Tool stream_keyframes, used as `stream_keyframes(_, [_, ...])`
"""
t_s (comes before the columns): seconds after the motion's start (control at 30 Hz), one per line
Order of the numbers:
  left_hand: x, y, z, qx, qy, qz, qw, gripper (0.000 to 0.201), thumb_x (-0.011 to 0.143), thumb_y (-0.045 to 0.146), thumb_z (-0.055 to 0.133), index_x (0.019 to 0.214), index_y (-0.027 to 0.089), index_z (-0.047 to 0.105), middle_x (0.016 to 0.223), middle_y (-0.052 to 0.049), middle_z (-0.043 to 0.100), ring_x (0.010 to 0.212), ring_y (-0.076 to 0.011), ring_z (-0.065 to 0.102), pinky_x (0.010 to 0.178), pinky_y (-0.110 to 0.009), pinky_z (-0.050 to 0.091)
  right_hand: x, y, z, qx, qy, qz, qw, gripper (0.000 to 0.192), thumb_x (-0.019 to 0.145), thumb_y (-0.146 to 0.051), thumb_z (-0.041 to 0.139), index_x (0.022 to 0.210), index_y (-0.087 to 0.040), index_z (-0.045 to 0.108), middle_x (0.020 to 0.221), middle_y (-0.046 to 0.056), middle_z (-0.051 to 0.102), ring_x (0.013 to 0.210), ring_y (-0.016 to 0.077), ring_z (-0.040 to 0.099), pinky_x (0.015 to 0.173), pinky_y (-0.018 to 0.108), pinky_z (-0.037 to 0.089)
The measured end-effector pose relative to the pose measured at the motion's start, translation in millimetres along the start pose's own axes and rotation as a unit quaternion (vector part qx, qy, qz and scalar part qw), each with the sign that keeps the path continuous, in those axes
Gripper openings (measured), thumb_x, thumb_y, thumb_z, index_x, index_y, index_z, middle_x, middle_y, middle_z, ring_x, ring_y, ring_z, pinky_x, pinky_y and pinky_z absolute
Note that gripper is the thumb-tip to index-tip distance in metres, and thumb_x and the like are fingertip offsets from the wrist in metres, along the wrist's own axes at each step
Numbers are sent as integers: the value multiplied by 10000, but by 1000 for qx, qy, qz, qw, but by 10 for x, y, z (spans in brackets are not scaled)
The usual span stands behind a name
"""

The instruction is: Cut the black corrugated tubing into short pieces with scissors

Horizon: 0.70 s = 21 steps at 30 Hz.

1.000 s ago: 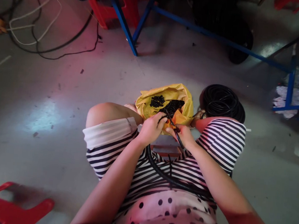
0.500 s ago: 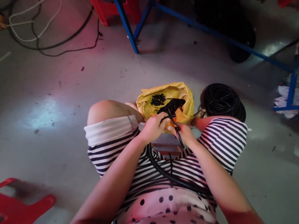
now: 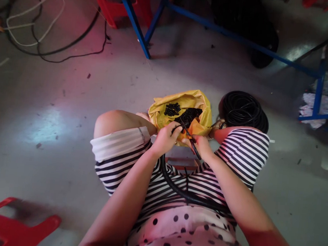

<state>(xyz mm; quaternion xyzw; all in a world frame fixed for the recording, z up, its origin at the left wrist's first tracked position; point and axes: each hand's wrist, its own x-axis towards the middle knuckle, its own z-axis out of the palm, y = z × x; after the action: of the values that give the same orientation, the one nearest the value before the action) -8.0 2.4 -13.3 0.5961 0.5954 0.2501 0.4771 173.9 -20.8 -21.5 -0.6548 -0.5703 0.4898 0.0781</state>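
Observation:
My left hand is closed around a black ribbed tube, its end poking out by the thumb. From there the tube loops down across my lap. My right hand grips a pair of scissors with dark handles and a bit of orange near the pivot. The blades point up and left, close to the tube's end. Below both hands, between my legs, a yellow bag stands with its mouth spread, holding many short black tube pieces.
A coil of black tubing lies beside my right knee. Ahead is a blue metal frame with a red stool behind it. Another red stool stands at lower left. Loose cables lie on the floor at upper left.
The tube end sticking out past my left fingers looks shorter, and the scissors have tilted slightly. Both hands stay over the bag. The whole view has shifted a little.

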Motion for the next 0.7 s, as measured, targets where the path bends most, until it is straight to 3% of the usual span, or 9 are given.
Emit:
stream_keyframes(0.3, [-1,35,-18,-38,1,-42,998,263,923,403,486,919,184,631,786,-23,670,611,-143,596,562,-243,473,20,17,3,3,1,1,1000,517,742,-677,730,587,-223,535,513,17,493,561,171,469,576,312,324])
stream_keyframes(0.5, [18,0,-13,-15,21,-43,999,284,910,429,494,826,186,615,761,-29,664,694,-166,620,640,-262,480,39,29,15,-6,3,7,1000,575,696,-741,718,557,-228,498,521,-5,462,562,152,424,575,301,312])
stream_keyframes(0.7, [31,8,-15,-18,33,-58,998,300,881,442,499,797,184,627,755,-25,665,730,-167,610,679,-266,461,25,14,1,19,13,25,999,549,678,-723,741,582,-227,527,529,-3,518,565,165,486,558,285,332])
